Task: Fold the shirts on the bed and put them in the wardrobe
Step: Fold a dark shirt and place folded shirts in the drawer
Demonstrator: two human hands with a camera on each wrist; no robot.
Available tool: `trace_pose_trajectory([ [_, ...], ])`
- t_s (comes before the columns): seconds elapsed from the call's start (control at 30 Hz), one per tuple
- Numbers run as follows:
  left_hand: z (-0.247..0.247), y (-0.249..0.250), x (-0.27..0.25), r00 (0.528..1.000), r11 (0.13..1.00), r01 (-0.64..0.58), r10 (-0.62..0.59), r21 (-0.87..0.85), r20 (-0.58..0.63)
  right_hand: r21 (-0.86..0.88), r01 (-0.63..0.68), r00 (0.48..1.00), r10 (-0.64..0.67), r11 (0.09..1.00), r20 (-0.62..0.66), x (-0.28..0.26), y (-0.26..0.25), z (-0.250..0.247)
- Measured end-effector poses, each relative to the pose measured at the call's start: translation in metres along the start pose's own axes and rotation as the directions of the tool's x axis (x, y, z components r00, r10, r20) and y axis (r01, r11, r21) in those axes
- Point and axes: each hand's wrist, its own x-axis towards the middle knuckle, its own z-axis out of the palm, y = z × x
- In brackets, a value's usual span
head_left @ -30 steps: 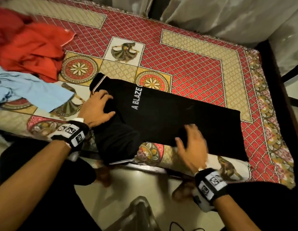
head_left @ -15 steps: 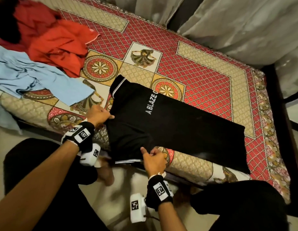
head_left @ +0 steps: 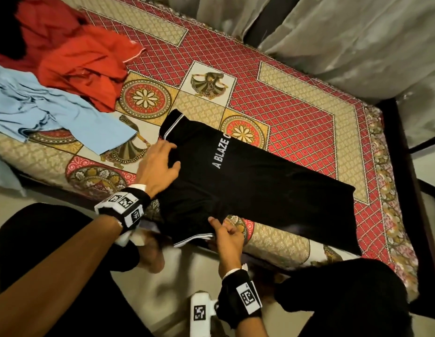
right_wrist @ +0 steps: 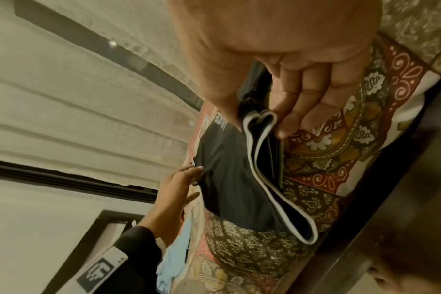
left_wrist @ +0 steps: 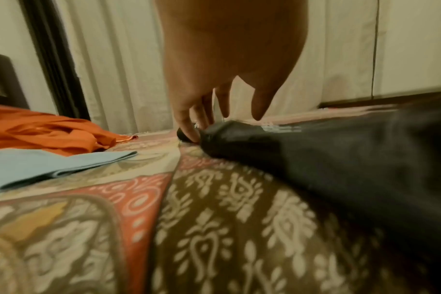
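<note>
Bare forearms; black wristbands [head_left: 129, 205] with white square-code tags, white camera blocks [head_left: 199, 312] beneath; black trousers [head_left: 345, 293] at 5 o'clock.

The black shirt [head_left: 248, 181] reads "A BLAZE" (remainder folded under).

Dim warm indoor light, black shirt [head_left: 248, 181] loses detail, wrist views soft and motion-blurred up close, wide-angle bending at edges, floor in shadow.
</note>
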Motion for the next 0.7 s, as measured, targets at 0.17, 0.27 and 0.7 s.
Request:
trace_pose_trajectory([
  [0.17, -0.014, 0.014, -0.056, 0.806, 0.749, 0.584, -0.581, -0.312, 0.114, 0.070, -0.147, 0.978, 0.134, 0.987, 0.160, -0.011, -0.016, 0.002],
  [0.27, 0.010, 0.020, -0.102, 0.614, 0.485, 0.780, -0.713, -0.394, 0.338, 0.087, -0.201, 0.961, 0.179, 0.976, 0.209, -0.014, -0.025, -0.001],
  [0.7, 0.019, 0.055, -0.135, 0.398, -0.088, 0.820, -0.621, -0.565, 0.675, 0.094, -0.340, 0.836, 0.255, 0.936, 0.486, -0.008, -0.041, -0.014],
])
